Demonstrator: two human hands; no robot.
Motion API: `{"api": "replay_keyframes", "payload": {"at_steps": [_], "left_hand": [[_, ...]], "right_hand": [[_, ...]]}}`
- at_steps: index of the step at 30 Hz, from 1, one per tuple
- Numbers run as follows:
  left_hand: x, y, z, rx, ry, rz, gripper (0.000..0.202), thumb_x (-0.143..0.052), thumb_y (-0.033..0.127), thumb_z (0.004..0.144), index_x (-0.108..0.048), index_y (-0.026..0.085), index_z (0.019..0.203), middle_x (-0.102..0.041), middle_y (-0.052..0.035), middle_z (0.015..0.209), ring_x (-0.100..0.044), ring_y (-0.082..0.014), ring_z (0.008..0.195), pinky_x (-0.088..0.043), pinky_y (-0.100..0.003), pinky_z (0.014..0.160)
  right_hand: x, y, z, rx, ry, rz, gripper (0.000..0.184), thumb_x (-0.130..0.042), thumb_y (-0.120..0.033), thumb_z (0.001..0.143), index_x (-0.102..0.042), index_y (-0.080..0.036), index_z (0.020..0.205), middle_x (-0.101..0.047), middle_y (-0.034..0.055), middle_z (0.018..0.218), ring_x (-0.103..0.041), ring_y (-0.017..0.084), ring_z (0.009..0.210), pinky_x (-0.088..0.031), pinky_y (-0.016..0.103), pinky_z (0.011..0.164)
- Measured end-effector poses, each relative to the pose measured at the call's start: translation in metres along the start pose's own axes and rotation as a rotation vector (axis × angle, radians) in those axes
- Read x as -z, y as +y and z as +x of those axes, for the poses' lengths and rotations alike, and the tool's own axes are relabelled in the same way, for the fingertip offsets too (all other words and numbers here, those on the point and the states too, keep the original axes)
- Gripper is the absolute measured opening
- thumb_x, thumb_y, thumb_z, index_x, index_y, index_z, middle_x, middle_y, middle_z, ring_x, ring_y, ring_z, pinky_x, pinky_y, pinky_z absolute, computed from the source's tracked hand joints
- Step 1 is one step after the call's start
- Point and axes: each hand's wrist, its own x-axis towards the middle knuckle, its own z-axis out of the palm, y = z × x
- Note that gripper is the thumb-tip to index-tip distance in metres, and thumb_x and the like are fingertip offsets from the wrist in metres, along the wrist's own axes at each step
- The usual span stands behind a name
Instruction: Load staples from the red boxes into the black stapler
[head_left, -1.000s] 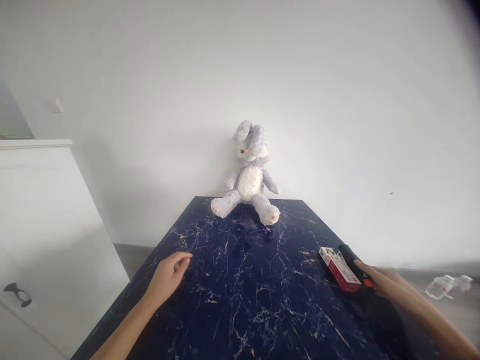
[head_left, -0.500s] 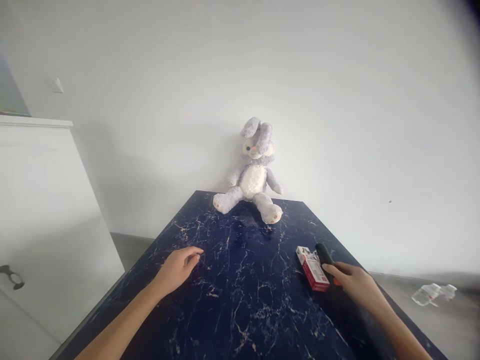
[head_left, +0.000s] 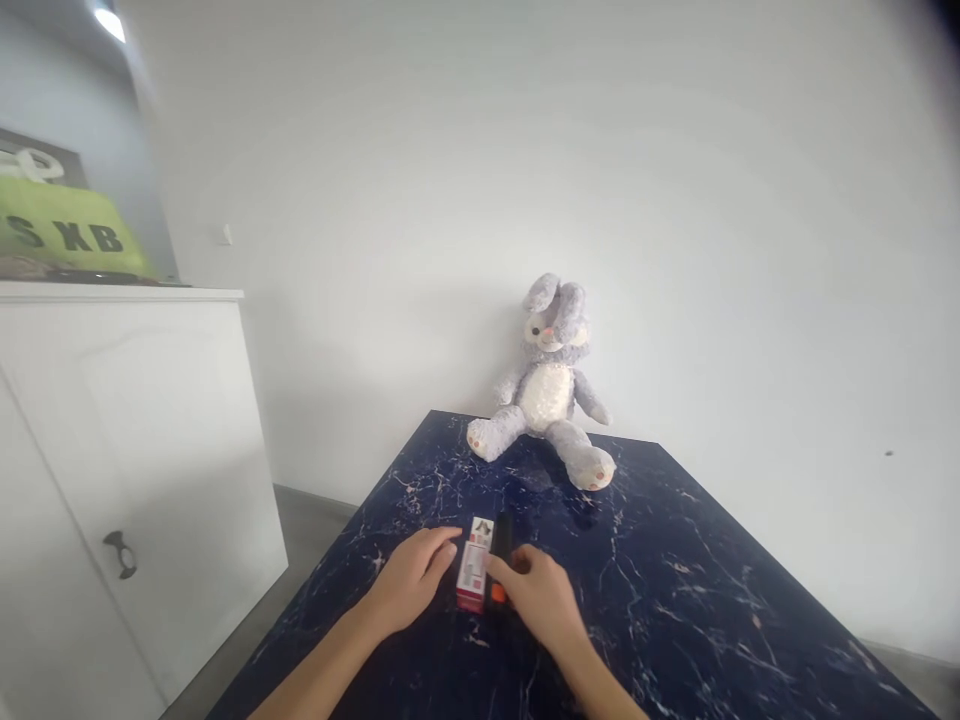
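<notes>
Meanwhile the black tool (head_left: 501, 530) slid centre, gripped by right fingers (head_left: 519, 560); left fingers (head_left: 439, 546) loose.

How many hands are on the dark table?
2. The left hand lies at the left side of the red-and-white box; the right hand rests on the black object beside it. No others show.
</notes>
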Motion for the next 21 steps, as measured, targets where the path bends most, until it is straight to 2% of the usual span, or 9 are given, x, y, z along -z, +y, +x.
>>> {"api": "replay_keyframes", "payload": {"at_steps": [3, 4, 6, 10, 13, 17, 21], "left_hand": [[0.006, -0.01, 0.002, 0.139, 0.108, -0.078, 0.044, -0.036, 0.045, 0.1, -0.056, 0.028, 0.135, -0.065, -0.0053, 0.129, -0.058, -0.0264, 0.12, -0.04, -0.041, 0.105], [0.009, -0.013, 0.002, 0.182, 0.117, -0.107, 0.046, -0.035, 0.047, 0.1, -0.055, 0.028, 0.136, -0.066, -0.0057, 0.128, -0.059, -0.0267, 0.118, -0.042, -0.041, 0.103], [0.017, -0.017, 0.003, 0.219, 0.063, -0.159, 0.048, -0.038, 0.049, 0.098, -0.053, 0.027, 0.138, -0.068, -0.0056, 0.124, -0.063, -0.027, 0.112, -0.046, -0.04, 0.098], [0.025, -0.015, 0.004, 0.141, -0.114, -0.143, 0.06, -0.06, 0.05, 0.088, -0.048, 0.029, 0.142, -0.059, -0.0078, 0.135, -0.058, -0.0297, 0.118, -0.045, -0.04, 0.099], [0.026, -0.013, 0.005, 0.11, -0.184, -0.129, 0.066, -0.065, 0.052, 0.084, -0.047, 0.029, 0.143, -0.057, -0.0096, 0.136, -0.056, -0.0296, 0.119, -0.044, -0.041, 0.101], [0.027, -0.012, 0.008, 0.075, -0.187, -0.149, 0.068, -0.07, 0.052, 0.081, -0.049, 0.028, 0.141, -0.056, -0.0104, 0.134, -0.055, -0.0295, 0.12, -0.042, -0.042, 0.103], [0.026, -0.012, 0.009, 0.009, -0.151, -0.11, 0.064, -0.071, 0.052, 0.08, -0.053, 0.029, 0.137, -0.054, -0.0094, 0.135, -0.052, -0.0299, 0.123, -0.039, -0.043, 0.107]], "right_hand": [[-0.038, -0.016, 0.012, 0.019, -0.023, 0.103, 0.045, -0.054, -0.065, 0.081, -0.059, -0.024, 0.064, -0.07, 0.0031, 0.066, -0.064, 0.021, 0.063, -0.043, 0.027, 0.059], [-0.045, -0.017, 0.016, 0.036, -0.023, 0.134, 0.048, -0.047, -0.065, 0.085, -0.058, -0.024, 0.062, -0.069, 0.0032, 0.065, -0.064, 0.021, 0.062, -0.043, 0.028, 0.059], [-0.052, -0.014, 0.027, 0.074, 0.01, 0.179, 0.054, -0.034, -0.063, 0.092, -0.055, -0.024, 0.061, -0.066, 0.0032, 0.063, -0.063, 0.021, 0.061, -0.044, 0.028, 0.059], [-0.04, 0.001, 0.052, 0.093, 0.131, 0.203, 0.052, -0.023, -0.052, 0.098, -0.061, -0.023, 0.076, -0.07, 0.0056, 0.076, -0.064, 0.023, 0.071, -0.046, 0.031, 0.069], [-0.031, 0.007, 0.062, 0.153, 0.053, 0.211, 0.045, -0.028, -0.046, 0.097, -0.067, -0.024, 0.095, -0.073, 0.0043, 0.094, -0.066, 0.022, 0.09, -0.046, 0.029, 0.081], [-0.027, 0.004, 0.058, 0.262, -0.126, 0.241, 0.054, -0.024, -0.053, 0.099, -0.069, -0.024, 0.109, -0.073, 0.0048, 0.104, -0.063, 0.023, 0.104, -0.043, 0.031, 0.092], [-0.025, 0.003, 0.051, 0.21, -0.144, 0.277, 0.063, -0.018, -0.058, 0.099, -0.066, -0.024, 0.122, -0.071, 0.0066, 0.111, -0.06, 0.024, 0.11, -0.04, 0.035, 0.099]]}}
